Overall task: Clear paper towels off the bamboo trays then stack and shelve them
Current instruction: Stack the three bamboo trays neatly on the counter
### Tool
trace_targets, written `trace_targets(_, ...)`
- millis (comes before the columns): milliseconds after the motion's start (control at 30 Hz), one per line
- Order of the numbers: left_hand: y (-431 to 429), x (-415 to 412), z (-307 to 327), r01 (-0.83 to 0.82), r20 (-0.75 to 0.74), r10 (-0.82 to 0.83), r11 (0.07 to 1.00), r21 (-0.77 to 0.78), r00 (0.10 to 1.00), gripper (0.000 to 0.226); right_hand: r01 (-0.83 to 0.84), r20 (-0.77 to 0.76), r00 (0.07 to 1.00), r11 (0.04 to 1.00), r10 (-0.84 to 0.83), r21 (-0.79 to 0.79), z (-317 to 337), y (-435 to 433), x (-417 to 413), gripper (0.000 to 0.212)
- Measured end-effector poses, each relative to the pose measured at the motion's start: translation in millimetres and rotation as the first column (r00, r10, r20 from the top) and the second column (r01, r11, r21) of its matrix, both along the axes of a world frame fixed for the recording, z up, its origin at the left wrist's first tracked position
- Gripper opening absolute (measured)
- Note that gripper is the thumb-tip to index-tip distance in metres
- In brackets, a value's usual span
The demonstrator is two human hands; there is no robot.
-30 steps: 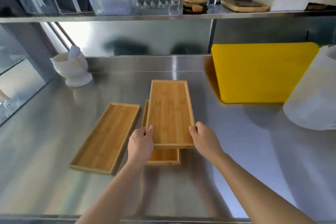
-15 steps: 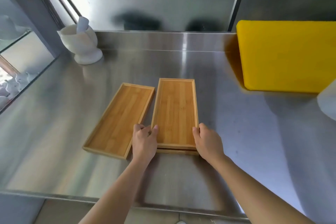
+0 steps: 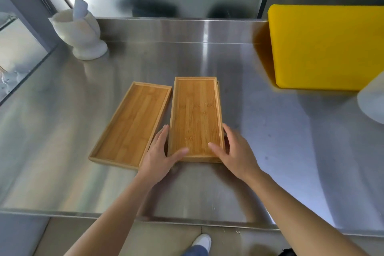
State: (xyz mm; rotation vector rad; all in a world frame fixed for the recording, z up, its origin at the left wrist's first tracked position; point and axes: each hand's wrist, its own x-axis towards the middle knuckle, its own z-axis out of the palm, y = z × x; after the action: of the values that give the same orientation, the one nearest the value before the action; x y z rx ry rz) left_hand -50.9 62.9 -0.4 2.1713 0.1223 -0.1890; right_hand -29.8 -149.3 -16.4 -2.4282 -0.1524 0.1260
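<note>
Two bamboo trays lie stacked in the middle of the steel counter; the top tray (image 3: pixel 195 114) almost fully covers the one beneath, whose edge shows at the near right. My left hand (image 3: pixel 159 153) grips the stack's near left corner, thumb inside the top tray. My right hand (image 3: pixel 234 151) grips the near right corner the same way. A third bamboo tray (image 3: pixel 133 122) lies alone just left of the stack, angled, and holds nothing. I see no paper towels.
A white mortar with pestle (image 3: pixel 80 31) stands at the back left. A yellow cutting board (image 3: pixel 326 45) leans at the back right, with a white container (image 3: pixel 372 102) in front of it. The counter's front edge (image 3: pixel 187 219) runs below my forearms.
The tray held above the counter has been lowered onto the second tray and lined up with it. The camera has tilted down, so the shelf is out of view.
</note>
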Motion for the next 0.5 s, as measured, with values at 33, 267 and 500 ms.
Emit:
trace_targets(33,1.5,-2.9,0.4,0.062,-0.021,-0.062,0.998,0.007,0.998,0.100,-0.062,-0.031,0.998,0.998,0.063,0.024,-3.1,-2.0,-2.5,0.095)
trace_targets(267,4.3,-3.2,-6.5,0.079,-0.014,-0.079,0.997,-0.001,0.997,0.093,-0.164,-0.082,0.984,0.984,0.159,-0.061,-8.2,-3.8,-8.8,0.092)
trace_targets(500,9.8,2.9,-13.7,0.062,-0.075,-0.070,0.992,-0.107,0.995,0.094,-0.154,-0.005,0.988,0.974,0.155,-0.164,-5.0,-3.8,-16.2,0.087)
